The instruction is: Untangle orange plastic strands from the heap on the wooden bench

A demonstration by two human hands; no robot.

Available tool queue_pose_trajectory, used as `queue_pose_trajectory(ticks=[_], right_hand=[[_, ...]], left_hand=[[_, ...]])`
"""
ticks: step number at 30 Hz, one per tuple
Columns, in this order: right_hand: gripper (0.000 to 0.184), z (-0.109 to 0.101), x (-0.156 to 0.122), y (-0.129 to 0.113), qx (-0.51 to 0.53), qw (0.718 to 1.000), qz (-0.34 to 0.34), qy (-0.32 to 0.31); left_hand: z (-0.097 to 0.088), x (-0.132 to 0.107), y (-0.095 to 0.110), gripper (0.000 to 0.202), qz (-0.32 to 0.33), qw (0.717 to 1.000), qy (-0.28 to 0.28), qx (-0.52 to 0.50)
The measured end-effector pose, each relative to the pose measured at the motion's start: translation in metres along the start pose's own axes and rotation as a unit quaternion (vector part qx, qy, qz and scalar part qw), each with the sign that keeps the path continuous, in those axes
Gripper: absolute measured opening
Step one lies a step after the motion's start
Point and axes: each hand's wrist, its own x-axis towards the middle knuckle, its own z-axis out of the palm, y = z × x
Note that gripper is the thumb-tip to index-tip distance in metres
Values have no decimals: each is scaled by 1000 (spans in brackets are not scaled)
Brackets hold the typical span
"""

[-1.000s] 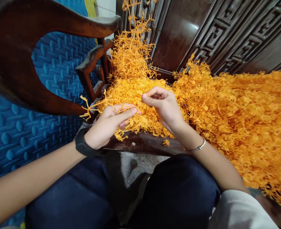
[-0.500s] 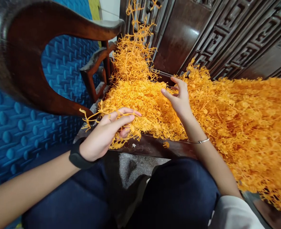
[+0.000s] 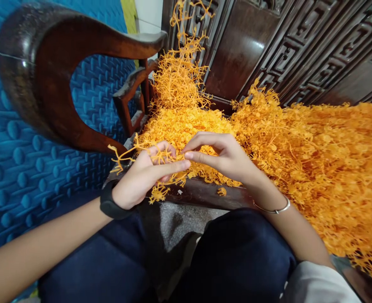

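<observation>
Between my hands runs an orange branching plastic strand (image 3: 124, 158), thin and twig-like, its forked end sticking out to the left. My left hand (image 3: 152, 168), with a black band at the wrist, is closed around it, thumb stretched toward the right. Finger and thumb of my right hand (image 3: 219, 155) pinch at the strand's right end, close to the left thumb tip; the exact piece in the pinch is small. Behind and beneath the hands lies a heap of similar orange plastic pieces (image 3: 186, 120). More strands hang below the left palm.
A dark wooden bench seat (image 3: 204, 194) carries the heap, with a curved armrest (image 3: 54, 75) at left and a carved backrest (image 3: 236, 46) behind. A larger orange pile (image 3: 331, 168) spreads to the right. Blue textured matting (image 3: 21, 168) lies at far left. One loose orange piece (image 3: 221, 192) rests near the seat's edge.
My right hand has come down and left from above the heap, going from open to a pinch beside my left hand. My left fingers have curled more around the strand.
</observation>
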Motion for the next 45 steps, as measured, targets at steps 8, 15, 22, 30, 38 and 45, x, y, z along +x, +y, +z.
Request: queue_pose_trajectory(ticks=[8, 15, 22, 30, 38, 45], right_hand=[[26, 6, 4, 2, 156, 981, 87, 74], [19, 5, 8, 11, 176, 966, 101, 163], [14, 12, 11, 15, 164, 961, 104, 199], [21, -46, 5, 73, 90, 871, 96, 474], [14, -41, 11, 95, -191, 914, 68, 351], [22, -12, 1, 21, -188, 971, -16, 146]], left_hand=[[0, -1, -2, 26, -12, 999, -10, 42], [1, -2, -3, 22, -12, 999, -40, 34], [2, 2, -4, 32, -19, 1000, -13, -6], [-3, -11, -8, 33, -50, 998, -28, -25], [1, -6, -3, 29, -48, 995, -51, -77], [-2, 1, -10, 29, -31, 995, -50, -82]])
